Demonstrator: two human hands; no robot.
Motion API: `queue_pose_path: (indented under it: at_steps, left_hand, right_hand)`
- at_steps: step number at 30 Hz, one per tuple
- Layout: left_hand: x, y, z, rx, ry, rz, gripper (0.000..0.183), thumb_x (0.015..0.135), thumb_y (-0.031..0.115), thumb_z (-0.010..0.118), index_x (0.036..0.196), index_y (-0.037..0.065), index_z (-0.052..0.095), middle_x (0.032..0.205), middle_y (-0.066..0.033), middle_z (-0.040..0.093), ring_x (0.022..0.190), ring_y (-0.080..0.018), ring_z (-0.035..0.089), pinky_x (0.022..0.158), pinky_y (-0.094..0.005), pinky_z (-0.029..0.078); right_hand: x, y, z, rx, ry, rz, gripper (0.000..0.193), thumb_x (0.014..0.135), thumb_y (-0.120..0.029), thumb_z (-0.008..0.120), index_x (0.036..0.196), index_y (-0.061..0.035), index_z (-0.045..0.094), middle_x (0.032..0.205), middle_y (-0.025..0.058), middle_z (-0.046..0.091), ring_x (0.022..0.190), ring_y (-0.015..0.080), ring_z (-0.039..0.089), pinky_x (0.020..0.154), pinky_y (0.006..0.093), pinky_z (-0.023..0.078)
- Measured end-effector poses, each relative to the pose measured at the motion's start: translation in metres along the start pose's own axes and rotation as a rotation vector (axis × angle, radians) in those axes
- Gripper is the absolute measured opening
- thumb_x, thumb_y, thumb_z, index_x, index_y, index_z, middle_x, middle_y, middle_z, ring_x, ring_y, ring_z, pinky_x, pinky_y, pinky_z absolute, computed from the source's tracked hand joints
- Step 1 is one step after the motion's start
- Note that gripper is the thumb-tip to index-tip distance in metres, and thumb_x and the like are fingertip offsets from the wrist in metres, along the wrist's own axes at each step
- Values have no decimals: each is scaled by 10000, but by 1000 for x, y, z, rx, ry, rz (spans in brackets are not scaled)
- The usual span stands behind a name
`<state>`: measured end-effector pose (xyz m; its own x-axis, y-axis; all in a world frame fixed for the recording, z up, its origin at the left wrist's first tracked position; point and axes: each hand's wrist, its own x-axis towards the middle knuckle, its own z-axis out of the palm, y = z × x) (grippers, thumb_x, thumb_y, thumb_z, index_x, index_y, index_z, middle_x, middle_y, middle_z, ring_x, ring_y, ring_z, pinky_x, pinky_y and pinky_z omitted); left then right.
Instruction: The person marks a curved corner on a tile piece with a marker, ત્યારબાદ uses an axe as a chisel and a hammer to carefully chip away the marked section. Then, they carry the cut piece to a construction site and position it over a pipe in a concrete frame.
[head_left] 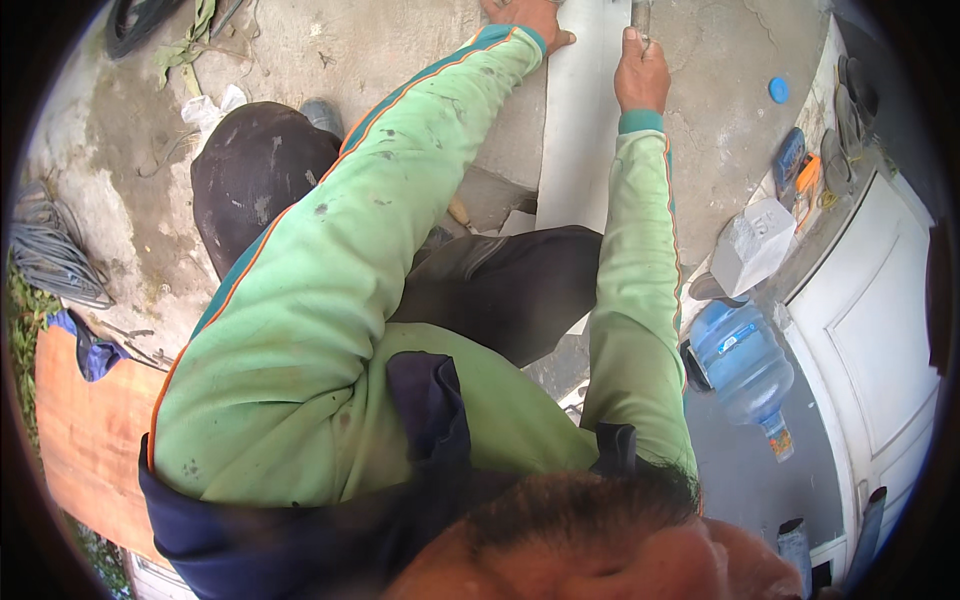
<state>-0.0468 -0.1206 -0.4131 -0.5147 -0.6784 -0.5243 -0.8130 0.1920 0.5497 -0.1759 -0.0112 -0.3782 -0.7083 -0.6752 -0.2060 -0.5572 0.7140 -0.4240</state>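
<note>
- Two light-green sleeves (pixel 330 260), smudged with dark marks, stretch forward from the lower edge
- Dark trousers (pixel 510 285) cover the bent knees under them
- A see-through blue water bottle (pixel 745 365) lies on the person's right, a white block (pixel 753 245) just beyond it
- A long, pale flat strip (pixel 578 150) runs away over the concrete ground (pixel 710 150), between the forearms, up to the frame's upper edge
- The right hand (pixel 642 80) is curled round a grey handle (pixel 641 18) (only its near part shows) beside the strip's right edge
- The left hand (pixel 525 18) is at the strip's left edge, thumb spread from the fingers; whether it presses down, I cannot tell
</note>
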Motion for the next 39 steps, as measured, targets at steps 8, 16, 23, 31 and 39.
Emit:
queue_pose_path:
  at_steps: [8, 16, 23, 31, 39]
  left_hand:
    - [4, -4, 4, 11, 43, -50, 957, 752, 470, 752, 1521, 180, 262, 1595, -74, 152, 1474, -317, 107, 1140, -618, 155]
    - [6, 2, 7, 25, 0, -25, 926, 751, 465, 753, 1513, 216, 289, 1605, -52, 136, 1480, -310, 86, 1136, -635, 148]
    - [0, 1, 0, 23, 40, -18, 885, 763, 440, 745, 1504, 238, 304, 1594, -74, 163, 1473, -321, 112, 1131, -639, 161]
    - [-1, -5, -1, 11, 27, -25, 891, 750, 442, 755, 1497, 223, 321, 1590, -66, 165, 1468, -327, 118, 1132, -634, 173]
    - [0, 3, 2, 25, 55, 17, 883, 757, 428, 753, 1499, 224, 319, 1584, -66, 178, 1464, -324, 139, 1130, -632, 176]
  right_hand:
    - [-40, -28, -26, 476, 213, -148, 444, 966, -447, 517, 941, -4, 546, 799, 145, 605, 741, 287, 565, 667, 390, 448]
    - [-41, 7, -16, 145, 84, -14, 497, 962, -463, 523, 1001, 30, 561, 811, 190, 649, 750, 354, 629, 702, 427, 496]
    - [-72, 7, -26, 300, 180, -122, 383, 964, -358, 570, 1026, 19, 544, 725, 146, 630, 622, 293, 602, 597, 377, 486]
    - [-82, 16, -31, 476, 44, 49, 407, 978, -385, 552, 955, 21, 539, 687, 52, 559, 595, 133, 512, 554, 297, 435]
    - [-97, 41, -23, 44, 48, -38, 342, 985, -350, 548, 918, -15, 540, 692, 70, 545, 599, 163, 514, 550, 314, 423]
